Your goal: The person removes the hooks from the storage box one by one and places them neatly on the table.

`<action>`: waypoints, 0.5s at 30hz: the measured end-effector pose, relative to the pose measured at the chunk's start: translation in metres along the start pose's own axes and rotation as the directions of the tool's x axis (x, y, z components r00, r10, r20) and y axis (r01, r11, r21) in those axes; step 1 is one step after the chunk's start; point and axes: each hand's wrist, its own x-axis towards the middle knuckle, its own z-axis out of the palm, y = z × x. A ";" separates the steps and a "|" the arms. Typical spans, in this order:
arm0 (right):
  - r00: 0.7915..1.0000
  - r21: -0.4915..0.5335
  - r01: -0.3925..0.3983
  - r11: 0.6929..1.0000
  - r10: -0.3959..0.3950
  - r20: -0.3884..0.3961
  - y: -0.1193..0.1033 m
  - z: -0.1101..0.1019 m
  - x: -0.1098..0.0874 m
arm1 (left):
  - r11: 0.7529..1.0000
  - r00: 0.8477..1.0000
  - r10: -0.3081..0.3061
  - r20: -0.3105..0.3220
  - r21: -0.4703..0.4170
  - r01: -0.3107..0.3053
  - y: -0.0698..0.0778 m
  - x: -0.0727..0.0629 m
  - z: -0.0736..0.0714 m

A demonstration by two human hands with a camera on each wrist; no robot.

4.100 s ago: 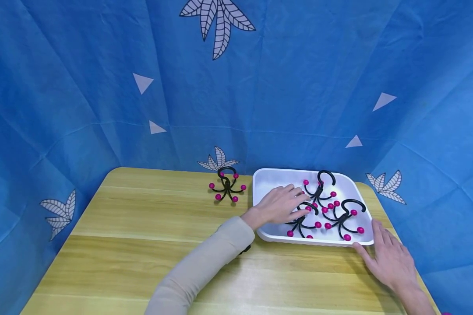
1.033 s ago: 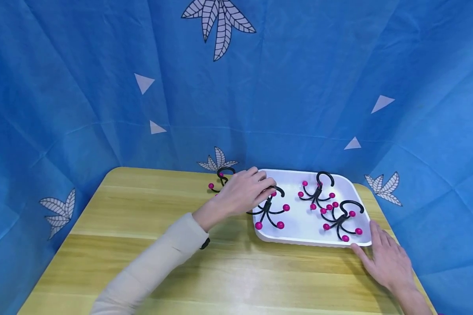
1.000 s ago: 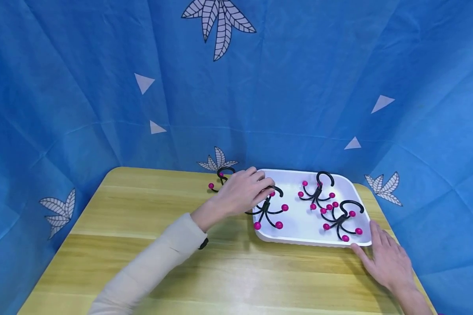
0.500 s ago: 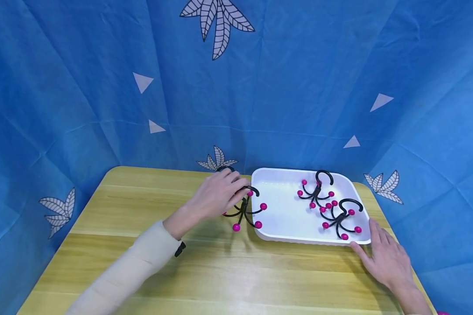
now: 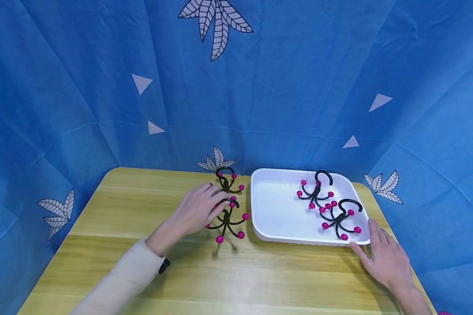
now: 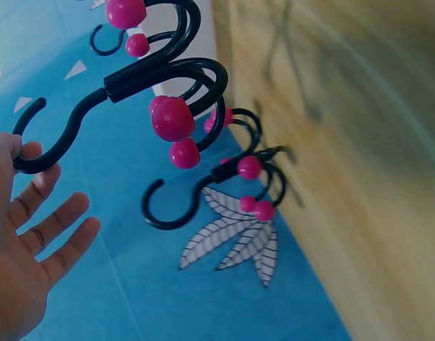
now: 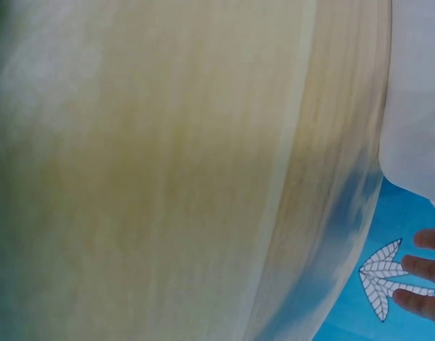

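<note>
Left hand point(image 5: 195, 208): lower centre of the head view; thumb and forefinger pinch the curved hook end, remaining fingers extended.
Held rack: glossy black multi-armed hook rack with pink ball tips point(image 6: 136, 82), lower centre, apparently clear of the pale wooden table point(image 5: 299, 280), its shadow separate.
Handling: probably light and stiff; smooth finish may slip; arms may snag on neighbours.
Grip point: curved hook or straight stem; avoid the ball tips.
Second rack: matching black rack point(image 5: 226, 186), centre, just behind the held one.
Tray: white rectangular tray point(image 5: 276, 214), right of centre, containing two matching black racks point(image 5: 316, 191) at its right side.
Right hand point(image 5: 388, 258): lower right, fingers straight at tray corner, grasping nothing.
</note>
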 end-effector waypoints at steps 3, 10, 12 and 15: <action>1.000 0.001 0.004 1.000 -0.004 -0.005 0.000 0.000 0.000 | 1.000 1.000 -0.012 0.008 -0.008 0.012 -0.002 -0.008 0.004; 1.000 0.000 0.003 1.000 -0.003 0.005 0.000 -0.001 -0.001 | 0.998 0.996 -0.058 0.069 -0.017 0.060 -0.004 -0.019 0.014; 1.000 -0.001 0.005 1.000 -0.005 0.002 0.000 -0.002 -0.001 | 0.997 0.994 -0.067 0.084 -0.018 0.069 -0.005 -0.021 0.017; 1.000 -0.005 0.005 1.000 -0.005 0.002 0.000 -0.002 -0.001 | 0.996 0.992 -0.080 0.101 -0.025 0.083 -0.007 -0.021 0.022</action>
